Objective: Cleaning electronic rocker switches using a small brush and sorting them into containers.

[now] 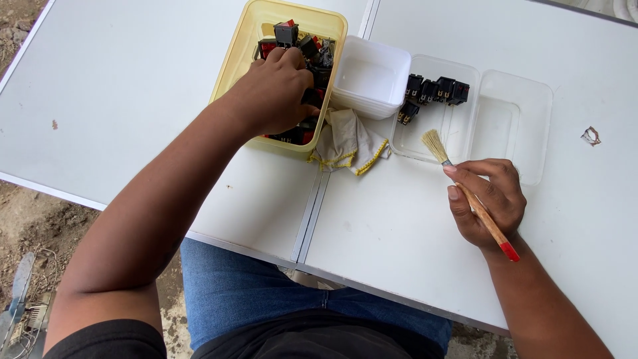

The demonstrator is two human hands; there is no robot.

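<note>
At the upper middle of the frame the left hand [279, 90] reaches down into a yellow tub [266, 26] heaped with small black and red rocker switches [287, 32], its fingers curled among them; whether it has closed on one I cannot tell, since the fingertips are hidden. To the lower right, the right hand [485, 203] grips a small paintbrush [465, 193] by its wooden handle, the long axis running diagonally, bristles toward the upper left and red tip toward the lower right. The bristles lie just at the near edge of a clear shallow tray [458, 143] holding a few cleaned-looking switches [435, 90]. Between tub and tray sit a white tub [372, 73] and a crumpled cloth [349, 143], all on a white table [133, 100].
</note>
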